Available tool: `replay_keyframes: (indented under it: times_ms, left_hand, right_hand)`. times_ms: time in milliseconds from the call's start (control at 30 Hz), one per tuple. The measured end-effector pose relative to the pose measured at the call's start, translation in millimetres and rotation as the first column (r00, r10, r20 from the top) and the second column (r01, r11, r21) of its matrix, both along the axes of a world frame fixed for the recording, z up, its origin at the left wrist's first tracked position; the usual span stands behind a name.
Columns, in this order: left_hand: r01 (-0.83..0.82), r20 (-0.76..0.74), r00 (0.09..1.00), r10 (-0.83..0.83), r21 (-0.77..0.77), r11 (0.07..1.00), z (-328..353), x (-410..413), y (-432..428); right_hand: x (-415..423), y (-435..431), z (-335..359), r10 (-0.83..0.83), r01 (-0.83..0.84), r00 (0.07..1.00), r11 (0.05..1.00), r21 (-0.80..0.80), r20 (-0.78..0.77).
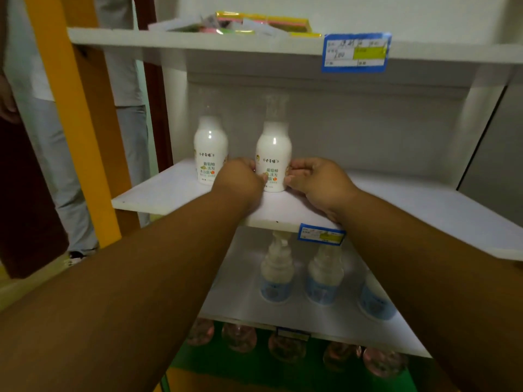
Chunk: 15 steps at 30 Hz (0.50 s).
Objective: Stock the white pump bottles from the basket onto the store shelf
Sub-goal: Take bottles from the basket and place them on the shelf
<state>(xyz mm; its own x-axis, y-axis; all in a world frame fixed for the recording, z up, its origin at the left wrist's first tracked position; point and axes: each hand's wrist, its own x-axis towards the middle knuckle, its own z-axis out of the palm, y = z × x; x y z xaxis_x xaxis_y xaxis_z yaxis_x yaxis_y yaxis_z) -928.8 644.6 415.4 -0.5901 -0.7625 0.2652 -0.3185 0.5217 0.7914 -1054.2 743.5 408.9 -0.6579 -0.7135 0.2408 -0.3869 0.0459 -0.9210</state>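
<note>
The white pump bottle (pixel 273 154) stands upright on the middle shelf (pixel 169 190), near the front edge. The left hand (pixel 240 178) and the right hand (pixel 317 179) clasp its lower body from either side, fingers curled round the printed label so that the bottle is clamped between them. Beside it on the left, not touching, stands a neighbouring bottle (pixel 210 149) of the same kind; the basket is out of view. The body is smooth and glossy and carries a bright highlight, so I judge it slippery under dry fingers, a stiff plastic shell that would give a little if squeezed hard. It is probably filled, and so of moderate weight rather than light. It is tall on a narrow base, with a clear cap over the pump that is blurred here, so it is likely to tip if nudged high up or set down crooked. The safest hold looks to be where the hands are now, on the wide straight part below the shoulder. The clear cap is a poor place to lift from, since it may pull off or crack. A price tag (pixel 321 235) hangs on the shelf's front edge under the right wrist, and blue-labelled bottles (pixel 276 278) stand on the shelf below
</note>
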Motion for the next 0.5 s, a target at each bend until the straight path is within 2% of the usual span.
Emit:
replay_keyframes:
  times_ms: [200,500]
  left_hand:
    - [-0.011,0.091,0.996,0.017,-0.064,0.998,1.6,-1.0,-2.2]
    - [-0.023,0.021,0.999,0.024,-0.035,0.999,-0.2,-0.9,-3.3]
  right_hand:
    - [2.2,1.5,0.6,0.059,-0.056,0.996,0.997,0.046,-0.072]
    - [4.2,1.3,-0.2,0.077,-0.067,0.988,0.994,0.082,-0.131]
